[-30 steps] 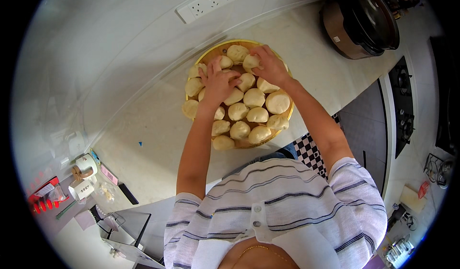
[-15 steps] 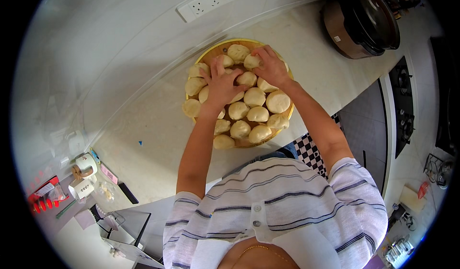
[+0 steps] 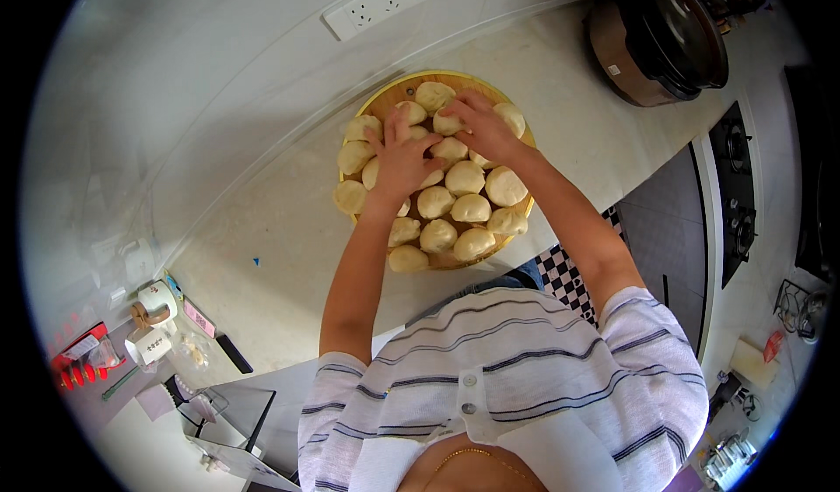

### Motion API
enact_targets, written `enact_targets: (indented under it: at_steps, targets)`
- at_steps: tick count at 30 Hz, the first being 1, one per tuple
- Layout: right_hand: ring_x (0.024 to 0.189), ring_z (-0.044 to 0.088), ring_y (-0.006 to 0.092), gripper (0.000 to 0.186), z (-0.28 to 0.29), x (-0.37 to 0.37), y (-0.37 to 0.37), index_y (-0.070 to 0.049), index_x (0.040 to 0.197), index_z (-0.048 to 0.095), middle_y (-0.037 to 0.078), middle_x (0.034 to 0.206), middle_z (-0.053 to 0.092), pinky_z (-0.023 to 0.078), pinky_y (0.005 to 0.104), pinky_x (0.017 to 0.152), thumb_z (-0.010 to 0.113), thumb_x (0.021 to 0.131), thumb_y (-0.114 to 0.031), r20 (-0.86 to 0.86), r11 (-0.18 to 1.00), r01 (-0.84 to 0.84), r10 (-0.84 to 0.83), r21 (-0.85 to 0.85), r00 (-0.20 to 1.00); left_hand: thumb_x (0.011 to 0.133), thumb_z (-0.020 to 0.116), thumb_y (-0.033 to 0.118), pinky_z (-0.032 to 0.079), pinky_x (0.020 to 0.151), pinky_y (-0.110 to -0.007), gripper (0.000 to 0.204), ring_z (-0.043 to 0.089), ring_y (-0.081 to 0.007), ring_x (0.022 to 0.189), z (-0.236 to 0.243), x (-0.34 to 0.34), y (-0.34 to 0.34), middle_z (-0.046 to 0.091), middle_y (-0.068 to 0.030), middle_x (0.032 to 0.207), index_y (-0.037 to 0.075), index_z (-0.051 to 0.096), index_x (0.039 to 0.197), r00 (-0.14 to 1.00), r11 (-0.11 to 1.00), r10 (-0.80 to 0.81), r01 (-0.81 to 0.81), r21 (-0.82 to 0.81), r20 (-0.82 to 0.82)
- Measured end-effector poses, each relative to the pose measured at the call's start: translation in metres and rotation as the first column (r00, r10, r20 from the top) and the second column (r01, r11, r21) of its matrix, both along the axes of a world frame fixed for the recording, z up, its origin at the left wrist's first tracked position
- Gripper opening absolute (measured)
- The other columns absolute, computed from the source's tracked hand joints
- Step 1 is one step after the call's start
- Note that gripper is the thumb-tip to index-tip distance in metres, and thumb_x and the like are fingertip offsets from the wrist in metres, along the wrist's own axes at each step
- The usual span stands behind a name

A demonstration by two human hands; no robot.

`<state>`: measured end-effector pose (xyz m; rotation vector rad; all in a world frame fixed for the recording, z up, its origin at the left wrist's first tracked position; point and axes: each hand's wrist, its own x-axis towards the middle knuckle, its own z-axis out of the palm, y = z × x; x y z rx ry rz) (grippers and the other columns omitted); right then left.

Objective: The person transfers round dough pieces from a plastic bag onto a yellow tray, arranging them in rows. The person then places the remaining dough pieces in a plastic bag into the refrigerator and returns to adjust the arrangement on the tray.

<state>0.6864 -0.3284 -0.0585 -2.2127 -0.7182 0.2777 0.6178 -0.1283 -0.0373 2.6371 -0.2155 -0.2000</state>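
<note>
Several pale, round buns (image 3: 465, 178) of smooth dough crowd a round wooden board (image 3: 381, 104) with a yellow rim. My left hand (image 3: 406, 161) reaches over the left half of the board, its fingers spread among the buns and partly hiding some of them. Near the board's far side, my right hand (image 3: 486, 129) has its fingertips closed around one bun (image 3: 449, 123). Another bun (image 3: 433, 96) sits just beyond it, at the far edge. How firmly my left fingers press on the buns beneath them is hidden.
The board rests on a pale countertop (image 3: 262, 203) along a wall with a socket strip (image 3: 385, 2). A brown and black electric cooker (image 3: 639, 63) stands at the far right, a gas hob (image 3: 738, 186) beyond it. White cups (image 3: 150, 345) and a black phone-like slab (image 3: 234, 354) lie at left.
My right hand has shifted slightly left and nearer, and the bun at its fingertips has moved with it. A bun at the far right shows more now. My left hand stays nearly still.
</note>
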Motion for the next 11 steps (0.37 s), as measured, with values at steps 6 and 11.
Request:
enact_targets:
  at_steps: [6, 11]
  targets:
    - [0.116, 0.048, 0.0277, 0.05, -0.004, 0.008, 0.001, -0.013, 0.123, 0.057, 0.01, 0.123, 0.047, 0.047, 0.0379, 0.094, 0.068, 0.077, 0.002, -0.141, 1.0, -0.024, 0.025, 0.01, 0.99, 0.075, 0.081, 0.033, 0.006, 0.111, -0.072, 0.051, 0.012, -0.0392, 0.149, -0.015, -0.004, -0.002, 0.018, -0.0169, 0.16, 0.017, 0.064, 0.121, 0.993, 0.999, 0.013, -0.008, -0.038, 0.116]
    - [0.139, 0.033, 0.0294, 0.063, 0.032, 0.018, -0.031, -0.014, 0.141, 0.05, 0.008, 0.148, 0.037, 0.036, 0.0328, 0.11, 0.065, 0.081, -0.006, -0.529, 0.953, 0.169, -0.011, 0.25, 0.849, 0.076, 0.08, 0.035, 0.006, 0.111, -0.073, 0.061, 0.012, -0.0425, 0.148, -0.012, -0.01, 0.004, 0.015, -0.0191, 0.16, 0.015, 0.057, 0.129, 0.962, 0.926, 0.143, -0.047, -0.374, 0.233]
